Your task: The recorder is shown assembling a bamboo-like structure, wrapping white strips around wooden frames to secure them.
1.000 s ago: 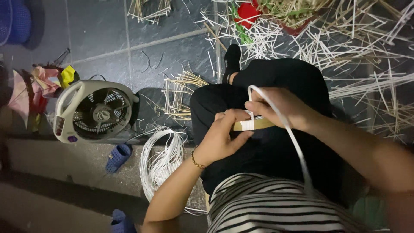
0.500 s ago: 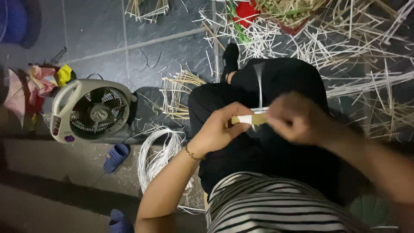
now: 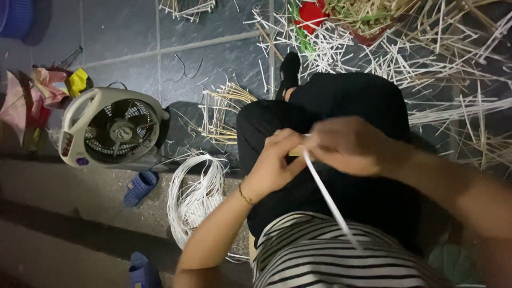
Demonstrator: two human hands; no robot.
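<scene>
Both hands meet over the lap: the left hand (image 3: 274,165) pinches a short tan stick (image 3: 295,152), and the right hand (image 3: 349,145), blurred, grips a white strip (image 3: 329,200) that runs down toward the striped shirt (image 3: 330,256). The strip looks light, thin, springy and probably slick, best pinched close to the stick. A coil (image 3: 194,197) of similar strip lies on the floor beside a fan (image 3: 109,128), with cut sticks (image 3: 426,58) scattered beyond.

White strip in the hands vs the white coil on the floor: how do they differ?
The white strip is one single length, pulled straight from the left hand and right hand down toward the striped shirt. The white coil is many strands wound in loops. The strip is held in both hands over the lap; the coil lies untouched on the floor beside the fan. Both look like the same white, thin, flexible material.
</scene>
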